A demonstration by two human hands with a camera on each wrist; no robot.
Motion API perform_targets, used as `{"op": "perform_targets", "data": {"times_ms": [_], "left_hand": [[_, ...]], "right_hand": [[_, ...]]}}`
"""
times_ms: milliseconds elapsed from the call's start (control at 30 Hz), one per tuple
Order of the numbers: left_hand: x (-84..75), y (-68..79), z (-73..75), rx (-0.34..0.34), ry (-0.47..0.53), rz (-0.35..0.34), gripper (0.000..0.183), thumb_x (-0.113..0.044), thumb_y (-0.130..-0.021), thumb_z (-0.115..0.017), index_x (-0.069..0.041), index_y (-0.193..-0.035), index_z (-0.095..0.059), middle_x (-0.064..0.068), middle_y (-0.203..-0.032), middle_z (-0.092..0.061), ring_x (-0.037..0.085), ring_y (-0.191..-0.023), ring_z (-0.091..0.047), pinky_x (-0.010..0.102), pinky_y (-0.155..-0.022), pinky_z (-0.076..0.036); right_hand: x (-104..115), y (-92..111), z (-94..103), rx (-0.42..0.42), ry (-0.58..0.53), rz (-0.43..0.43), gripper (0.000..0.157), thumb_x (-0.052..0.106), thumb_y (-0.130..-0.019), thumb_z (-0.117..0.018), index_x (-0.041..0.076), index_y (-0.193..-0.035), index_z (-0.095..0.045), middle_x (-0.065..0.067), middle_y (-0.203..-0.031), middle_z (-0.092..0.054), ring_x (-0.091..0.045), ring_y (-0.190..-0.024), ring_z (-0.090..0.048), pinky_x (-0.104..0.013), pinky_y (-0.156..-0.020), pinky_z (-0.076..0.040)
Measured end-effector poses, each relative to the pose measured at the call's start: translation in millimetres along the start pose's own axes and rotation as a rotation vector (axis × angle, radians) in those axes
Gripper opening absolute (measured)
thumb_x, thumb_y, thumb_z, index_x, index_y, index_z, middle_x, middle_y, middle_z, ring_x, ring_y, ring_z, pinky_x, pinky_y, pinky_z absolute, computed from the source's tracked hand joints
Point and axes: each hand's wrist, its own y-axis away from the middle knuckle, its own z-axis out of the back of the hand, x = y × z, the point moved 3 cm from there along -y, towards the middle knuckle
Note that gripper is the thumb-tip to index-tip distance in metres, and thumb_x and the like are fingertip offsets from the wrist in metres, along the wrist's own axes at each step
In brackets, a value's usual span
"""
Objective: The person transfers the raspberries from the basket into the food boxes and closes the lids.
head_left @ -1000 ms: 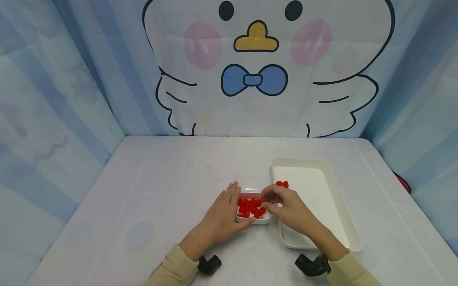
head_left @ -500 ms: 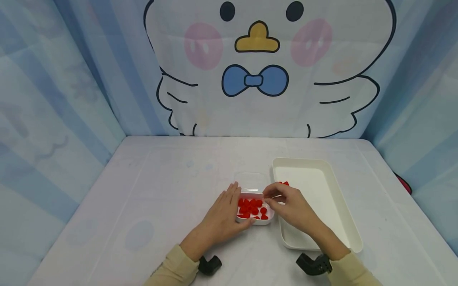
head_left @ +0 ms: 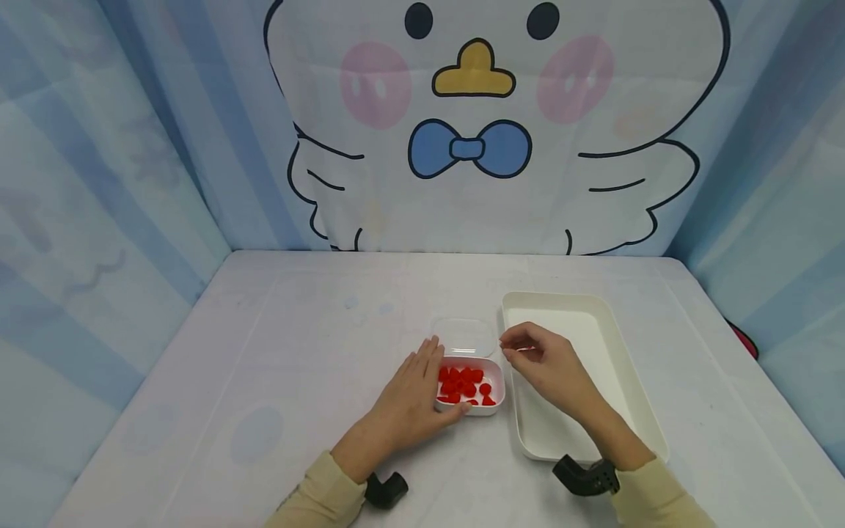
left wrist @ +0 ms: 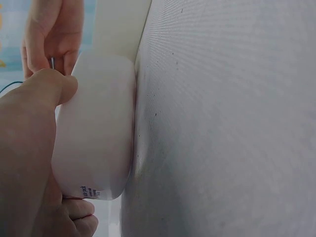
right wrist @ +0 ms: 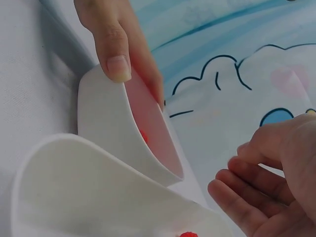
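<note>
A small white box (head_left: 487,411) holds several red pieces (head_left: 455,383); its clear lid (head_left: 465,336) lies folded back behind it. My left hand (head_left: 411,392) grips the box, its fingers along the left side and its thumb (right wrist: 118,66) over the near rim. My right hand (head_left: 549,363) is over the left edge of the white tray (head_left: 607,367), fingers loosely bent, and no piece shows between them in the right wrist view. A red piece (right wrist: 188,234) shows in the tray in that view; the hand covers that spot in the head view.
The tray stands just right of the box, on a white cloth-covered table (head_left: 297,337). Blue patterned curtains (head_left: 92,220) close off the back and sides. Black wrist mounts (head_left: 386,490) sit at both wrists.
My right hand has moved from the box's right side, back and to the right, to the tray edge, now covering the red pieces there. My left hand has stayed on the box.
</note>
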Motion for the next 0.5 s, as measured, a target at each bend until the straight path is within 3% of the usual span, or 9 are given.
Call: {"op": "perform_targets", "data": {"times_ms": [267, 500], "left_hand": [[0.3, 0.5, 0.2, 0.008, 0.005, 0.005, 0.095, -0.062, -0.09, -0.056, -0.005, -0.157, -0.02, 0.01, -0.166, -0.018, 0.027, -0.155, -0.016, 0.046, -0.125, -0.022], [0.4, 0.5, -0.3, 0.013, 0.017, 0.013, 0.095, -0.061, -0.089, -0.057, -0.007, -0.157, -0.02, 0.009, -0.166, -0.018, 0.026, -0.155, -0.016, 0.046, -0.125, -0.022]], "right_hand": [[-5.8, -4.2, 7.0, -0.036, -0.015, -0.051, 0.016, 0.008, -0.093, -0.067, 0.006, -0.109, -0.067, -0.008, -0.104, -0.072, -0.02, -0.095, -0.068, -0.011, -0.082, -0.053], [-12.4, -5.7, 12.5, -0.047, -0.036, -0.109, 0.016, 0.008, -0.095, -0.063, 0.005, -0.11, -0.066, -0.013, -0.108, -0.071, -0.024, -0.097, -0.07, -0.011, -0.08, -0.054]]}}
